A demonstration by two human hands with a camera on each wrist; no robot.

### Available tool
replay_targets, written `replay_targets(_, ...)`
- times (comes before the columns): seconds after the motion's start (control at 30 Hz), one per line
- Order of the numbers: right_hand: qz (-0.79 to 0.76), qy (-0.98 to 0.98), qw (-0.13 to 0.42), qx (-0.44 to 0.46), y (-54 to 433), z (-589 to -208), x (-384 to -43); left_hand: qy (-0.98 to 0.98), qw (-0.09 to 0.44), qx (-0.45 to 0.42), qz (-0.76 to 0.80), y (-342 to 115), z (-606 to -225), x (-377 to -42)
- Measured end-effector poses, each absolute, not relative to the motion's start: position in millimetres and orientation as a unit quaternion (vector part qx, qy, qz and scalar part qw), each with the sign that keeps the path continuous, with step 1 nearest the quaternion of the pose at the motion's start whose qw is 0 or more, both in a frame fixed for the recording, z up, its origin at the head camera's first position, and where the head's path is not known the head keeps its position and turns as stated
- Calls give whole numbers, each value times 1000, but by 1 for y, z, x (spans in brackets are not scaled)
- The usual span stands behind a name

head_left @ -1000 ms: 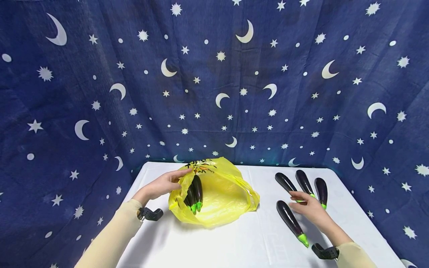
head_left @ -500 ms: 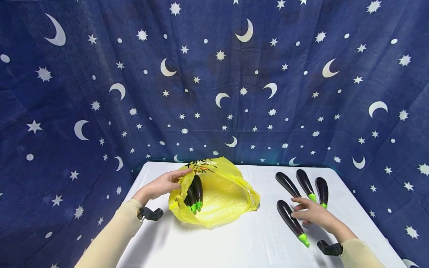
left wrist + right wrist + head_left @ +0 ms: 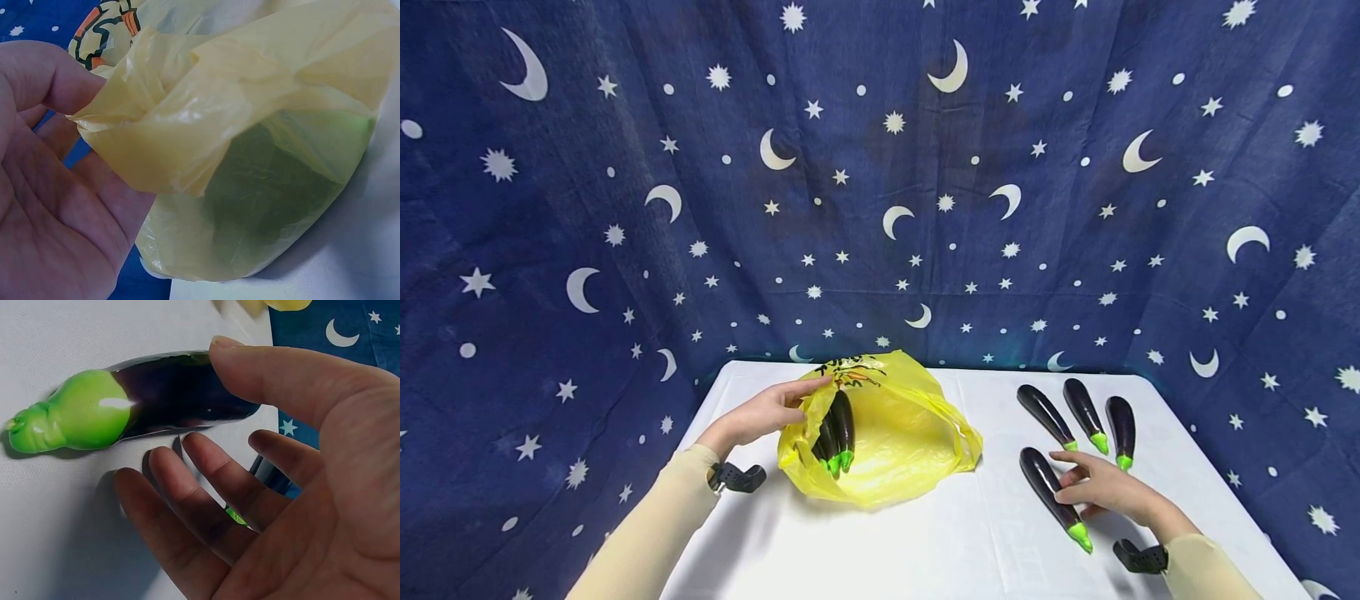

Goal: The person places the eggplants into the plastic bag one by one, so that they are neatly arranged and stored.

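Observation:
A yellow plastic bag [image 3: 910, 450] lies on its side with its mouth facing the person. Its left rim is pinched between the thumb and fingers of my left hand [image 3: 775, 408]. Inside the bag, against its left wall, are dark purple eggplants [image 3: 844, 425] with green caps; through the film they look like a dark patch in the left wrist view. My right hand [image 3: 1108, 490] is over the nearest loose eggplant [image 3: 1041, 477]. In the right wrist view the thumb overlaps that eggplant's side, while the other fingers spread loosely along its opposite side, not closed round it.
Behind the right hand lie three more eggplants: a left one [image 3: 1043, 412], a middle one [image 3: 1082, 408] and a right one [image 3: 1121, 425]. All rest on a white-covered table [image 3: 925, 550]. A blue curtain [image 3: 880, 167] with moons and stars hangs close behind it.
My right hand has moved nearer the person and slightly right, from among the back eggplants to the nearest one. My left hand and the bag have stayed in place.

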State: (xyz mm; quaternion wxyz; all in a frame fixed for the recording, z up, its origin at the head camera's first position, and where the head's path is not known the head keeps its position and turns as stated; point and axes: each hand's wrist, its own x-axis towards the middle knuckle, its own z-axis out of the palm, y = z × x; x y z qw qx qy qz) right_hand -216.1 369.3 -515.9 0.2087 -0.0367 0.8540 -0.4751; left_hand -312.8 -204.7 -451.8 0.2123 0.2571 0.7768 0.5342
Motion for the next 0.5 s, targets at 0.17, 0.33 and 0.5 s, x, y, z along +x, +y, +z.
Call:
replay_targets(0.17, -477, 852, 216, -29, 370, -516, -216, 776, 212, 255, 536, -203, -451, -312)
replay_targets(0.33, -485, 846, 220, -31, 371, -519, -215, 772, 218, 251, 542, -202, -450, -311)
replay_targets(0.5, -488, 842, 228, -29, 372, -520, -216, 772, 216, 253, 542, -202, -452, -311)
